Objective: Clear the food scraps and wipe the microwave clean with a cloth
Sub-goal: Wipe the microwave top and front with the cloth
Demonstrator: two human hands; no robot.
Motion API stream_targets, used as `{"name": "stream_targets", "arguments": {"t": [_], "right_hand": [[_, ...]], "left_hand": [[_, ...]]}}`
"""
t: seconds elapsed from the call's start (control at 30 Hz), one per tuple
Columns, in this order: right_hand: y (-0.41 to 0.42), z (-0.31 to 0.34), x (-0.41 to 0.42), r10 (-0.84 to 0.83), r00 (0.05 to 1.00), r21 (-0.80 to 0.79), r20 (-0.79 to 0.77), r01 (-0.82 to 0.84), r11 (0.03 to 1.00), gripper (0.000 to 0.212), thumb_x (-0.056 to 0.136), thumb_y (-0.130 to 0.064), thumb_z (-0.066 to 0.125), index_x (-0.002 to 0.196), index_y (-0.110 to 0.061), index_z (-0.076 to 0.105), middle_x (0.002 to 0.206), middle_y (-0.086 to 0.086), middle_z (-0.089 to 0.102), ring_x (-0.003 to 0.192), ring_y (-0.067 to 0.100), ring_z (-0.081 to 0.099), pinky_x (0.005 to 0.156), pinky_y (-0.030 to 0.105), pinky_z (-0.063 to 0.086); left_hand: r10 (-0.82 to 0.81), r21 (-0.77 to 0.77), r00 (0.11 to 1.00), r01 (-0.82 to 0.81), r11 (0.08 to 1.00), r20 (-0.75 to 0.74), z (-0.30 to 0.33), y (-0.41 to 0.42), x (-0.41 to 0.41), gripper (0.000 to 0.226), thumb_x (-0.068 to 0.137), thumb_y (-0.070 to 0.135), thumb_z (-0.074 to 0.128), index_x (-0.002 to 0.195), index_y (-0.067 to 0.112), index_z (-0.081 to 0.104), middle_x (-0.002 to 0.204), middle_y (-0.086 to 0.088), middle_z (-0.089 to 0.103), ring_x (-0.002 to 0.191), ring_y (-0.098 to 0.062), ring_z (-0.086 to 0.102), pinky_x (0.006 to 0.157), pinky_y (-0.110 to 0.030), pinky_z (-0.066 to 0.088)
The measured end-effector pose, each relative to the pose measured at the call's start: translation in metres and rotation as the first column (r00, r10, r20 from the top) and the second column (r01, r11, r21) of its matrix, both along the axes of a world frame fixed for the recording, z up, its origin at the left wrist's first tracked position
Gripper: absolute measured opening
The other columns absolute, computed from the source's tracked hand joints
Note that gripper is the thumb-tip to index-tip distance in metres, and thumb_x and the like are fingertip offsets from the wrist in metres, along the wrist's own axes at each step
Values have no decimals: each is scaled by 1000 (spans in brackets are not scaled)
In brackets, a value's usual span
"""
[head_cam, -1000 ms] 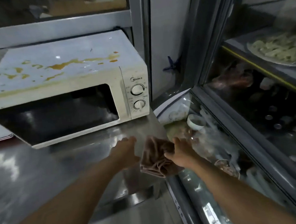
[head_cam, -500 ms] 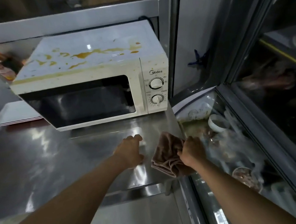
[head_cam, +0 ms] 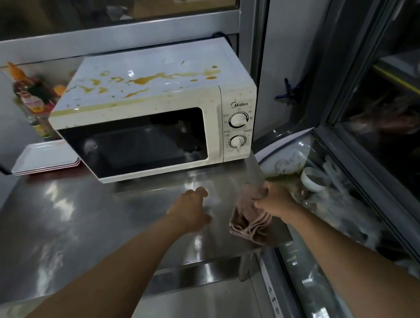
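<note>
**Cloth in hand, microwave not yet touched**

The right hand (head_cam: 272,199) grips a bunched pinkish cloth (head_cam: 249,219) at the right-hand end of the steel worktop (head_cam: 68,225), the folds hanging below the fingers. The left hand (head_cam: 192,211) hangs just beside it over the bare metal, fingers loosely curled and holding nothing. The white microwave (head_cam: 155,97) sits at the back of the worktop, well apart from both hands, its door closed and its top splashed with orange-brown sauce (head_cam: 148,80) and specks. A stack of white trays (head_cam: 45,158) lies to its left, with sauce bottles (head_cam: 33,99) behind.

I'd judge this the very start: the cloth is ready, nothing wiped. The next move calls for lifting the cloth up onto the soiled top, perhaps steadying the microwave with the free hand.
</note>
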State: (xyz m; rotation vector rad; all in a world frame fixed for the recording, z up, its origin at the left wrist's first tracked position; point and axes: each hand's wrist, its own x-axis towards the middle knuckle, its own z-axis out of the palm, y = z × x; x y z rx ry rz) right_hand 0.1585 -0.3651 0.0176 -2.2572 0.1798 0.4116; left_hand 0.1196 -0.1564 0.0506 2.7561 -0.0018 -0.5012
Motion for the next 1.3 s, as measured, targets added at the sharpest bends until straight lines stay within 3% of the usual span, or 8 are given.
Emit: {"name": "stream_targets", "arguments": {"t": [0.27,0.53,0.67,0.73,0.83,0.97,1.17,1.3], "right_hand": [[45,104,7,100,992,360,71,-119,925,30,80,7,64,102,-13,60,100,12,67,92,23,64,83,31,53],[95,182,2,277,957,670,83,-259,696,35,85,20,47,98,-11,58,83,9,67,71,14,69,65,26,57],[110,199,-5,294,924,231,246,-350,908,31,85,6,60,107,-15,56,97,10,64,78,12,62,68,15,51],[115,200,-6,278,910,67,308,-313,948,37,86,-5,63,119,-20,52,95,4,60,77,10,56,56,10,43],[127,199,-8,119,934,245,336,-208,947,50,90,-10,60,134,-27,42,91,-1,52,72,2,50,46,4,38],[129,206,-14,100,972,554,211,-204,807,59,81,0,69,127,-31,50,116,7,51,100,21,61,74,22,55],[110,205,-4,61,913,201,403,-153,967,45,72,22,59,83,-22,62,106,2,59,97,20,55,67,27,50],[96,205,30,-93,885,158,457,22,987,37,82,16,52,85,-16,70,109,2,62,103,21,57,90,31,51]], "left_hand": [[176,-236,984,-164,958,31,52,36,-3,39,87,18,62,124,12,53,117,-7,60,107,-23,58,83,-21,42],[315,-808,916,-375,455,-248,124,85,-16,29,94,30,53,90,6,67,92,-8,67,84,-19,61,82,-30,42],[390,-880,883,-385,278,-263,144,108,-18,38,92,3,49,62,19,33,59,-4,35,47,-13,36,44,-20,34],[445,-891,869,-362,275,-216,153,118,-18,37,91,1,51,62,19,36,58,-3,36,47,-13,37,44,-21,34],[478,-913,868,-293,285,-130,167,123,-21,27,91,-2,48,77,17,61,71,-5,55,57,-19,46,51,-24,36],[425,-891,904,-154,427,47,179,124,-21,34,86,-8,53,106,14,70,106,-8,64,82,-18,63,61,-24,53],[204,-711,958,2,703,203,176,108,-5,65,78,-10,61,133,20,48,109,-7,59,93,-23,61,70,-30,55],[149,-587,925,92,804,349,178,87,27,62,75,-5,64,132,17,50,95,-10,65,59,3,59,55,-8,43]]}}
